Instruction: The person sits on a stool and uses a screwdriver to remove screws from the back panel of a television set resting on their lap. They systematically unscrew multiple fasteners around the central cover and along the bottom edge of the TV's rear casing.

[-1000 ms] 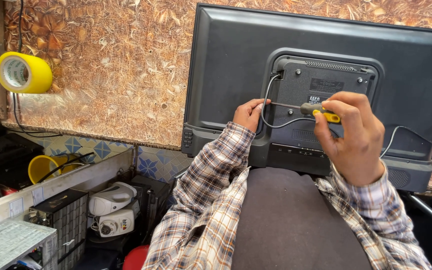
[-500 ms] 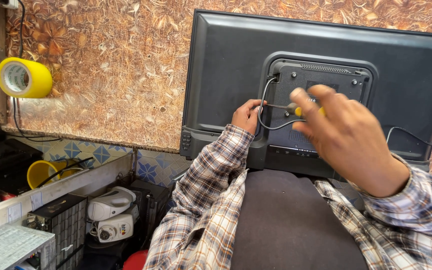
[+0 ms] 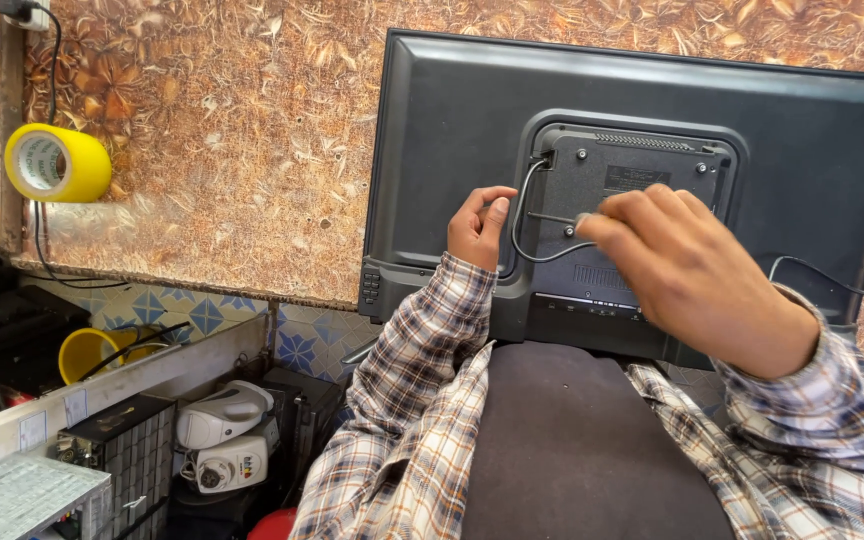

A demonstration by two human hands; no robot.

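Nearby, yellow tape roll (image 3: 57,163) left of monitor back (image 3: 452,150), cable (image 3: 524,215) btwn hands.

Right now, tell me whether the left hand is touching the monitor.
Touching: the head view shows the left hand pressed against the monitor back, fingers on its panel edge.

Monitor (image 3: 472,150) leans back-side-out against wall panel (image 3: 232,150), lower edge on person's lap. Left hand (image 3: 479,225) at left edge of monitor's rear cover plate (image 3: 642,175), beside cable (image 3: 522,215). Right hand (image 3: 687,275) over plate's centre — tool shaft (image 3: 552,217) between hands. Tape roll (image 3: 57,162) on wall, far left. Two small cameras (image 3: 224,440) below left, under counter edge.
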